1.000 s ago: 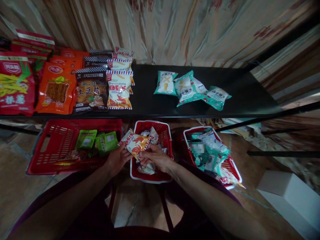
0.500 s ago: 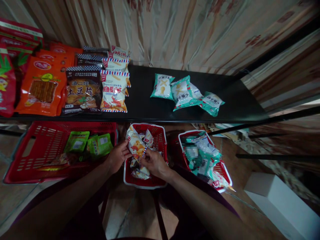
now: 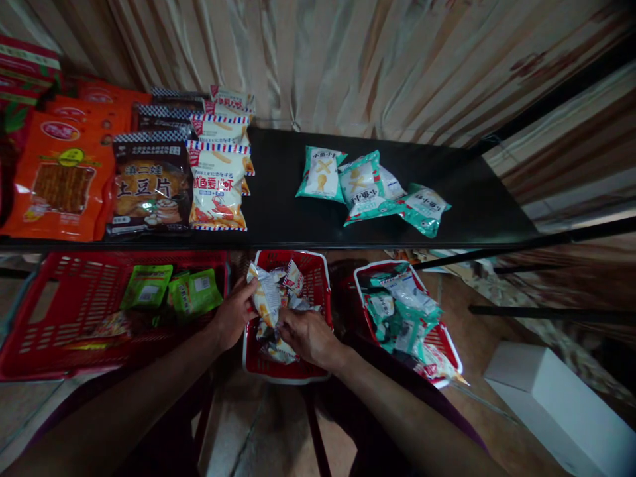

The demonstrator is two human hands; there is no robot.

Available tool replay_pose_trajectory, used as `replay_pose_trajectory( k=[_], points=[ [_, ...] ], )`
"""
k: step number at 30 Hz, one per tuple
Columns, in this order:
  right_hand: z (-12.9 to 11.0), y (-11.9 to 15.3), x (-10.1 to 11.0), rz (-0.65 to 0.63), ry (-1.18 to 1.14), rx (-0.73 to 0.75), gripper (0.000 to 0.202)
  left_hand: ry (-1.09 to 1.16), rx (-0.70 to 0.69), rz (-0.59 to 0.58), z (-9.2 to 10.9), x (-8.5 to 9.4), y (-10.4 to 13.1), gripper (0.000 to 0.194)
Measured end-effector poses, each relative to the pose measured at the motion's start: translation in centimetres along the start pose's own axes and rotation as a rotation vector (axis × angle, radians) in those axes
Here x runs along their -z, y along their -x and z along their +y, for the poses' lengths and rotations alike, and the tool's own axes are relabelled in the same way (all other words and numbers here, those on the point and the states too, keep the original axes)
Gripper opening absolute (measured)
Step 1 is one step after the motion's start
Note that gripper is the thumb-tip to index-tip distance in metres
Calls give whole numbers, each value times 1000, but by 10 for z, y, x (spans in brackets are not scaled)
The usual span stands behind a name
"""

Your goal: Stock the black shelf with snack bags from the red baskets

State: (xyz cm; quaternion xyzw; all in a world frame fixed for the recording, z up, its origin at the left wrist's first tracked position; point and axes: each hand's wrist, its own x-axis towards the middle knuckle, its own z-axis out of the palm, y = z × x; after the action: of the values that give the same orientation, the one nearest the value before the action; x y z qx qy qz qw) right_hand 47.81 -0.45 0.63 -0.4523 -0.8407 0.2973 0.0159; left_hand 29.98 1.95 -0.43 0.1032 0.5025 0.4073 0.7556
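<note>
In the middle red basket (image 3: pixel 254 361) lie several small shrimp-chip bags (image 3: pixel 294 278), white and orange with red-and-blue striped edges. My left hand (image 3: pixel 237 313) grips a snack bag (image 3: pixel 267 295) by its left side, just above the pile, with a printed text panel facing up. Over the same basket, my right hand (image 3: pixel 309 336) has its fingers curled downward close to that bag's lower right edge. What those fingertips pinch is hidden behind the hand.
Above the baskets runs a black shelf (image 3: pixel 278 212) with upright shrimp-chip bags (image 3: pixel 218 189), brown potato-chip bags (image 3: pixel 149 182), orange packs (image 3: pixel 62 175) and teal bags (image 3: pixel 365 189). A left basket (image 3: pixel 54 331) holds green packs (image 3: pixel 196 291); a right basket (image 3: pixel 450 344) holds teal bags. A white box (image 3: pixel 561 397) stands right.
The bag in my left hand has turned, showing a text panel instead of its front. My right hand has left its corner and moved slightly lower. The view has shifted slightly.
</note>
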Motion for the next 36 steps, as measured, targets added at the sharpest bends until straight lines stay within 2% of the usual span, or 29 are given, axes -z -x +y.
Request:
replay_pose_trajectory(
  k=[4,8,13,17,20,25,27,29,31,36],
  points=[
    [-5,3,-1,-105,113,29,7,-58,-10,21,3,-5,6,27],
    [-11,3,-2,-177,131,40,9,14,24,82,3,-6,5,22],
    [-15,1,-2,-122,103,23,8,115,121,105,3,-7,-1,31],
    [-12,1,2,-63,-81,23,6,156,140,150,11,-12,2,31],
    [-4,0,7,24,-256,-31,7,181,132,152,16,-13,4,26],
    [11,-9,8,359,-562,-299,19,122,226,10,11,-9,3,25],
    [17,-14,7,461,-640,-334,23,79,295,-65,6,-7,4,28],
    [21,-18,6,491,-693,-315,30,31,352,-125,-1,-6,5,30],
    [24,-20,5,446,-751,-308,35,-27,370,-164,-7,-5,6,29],
    [23,-22,3,206,-995,-340,35,-166,290,-182,-18,-4,9,23]
  ],
)
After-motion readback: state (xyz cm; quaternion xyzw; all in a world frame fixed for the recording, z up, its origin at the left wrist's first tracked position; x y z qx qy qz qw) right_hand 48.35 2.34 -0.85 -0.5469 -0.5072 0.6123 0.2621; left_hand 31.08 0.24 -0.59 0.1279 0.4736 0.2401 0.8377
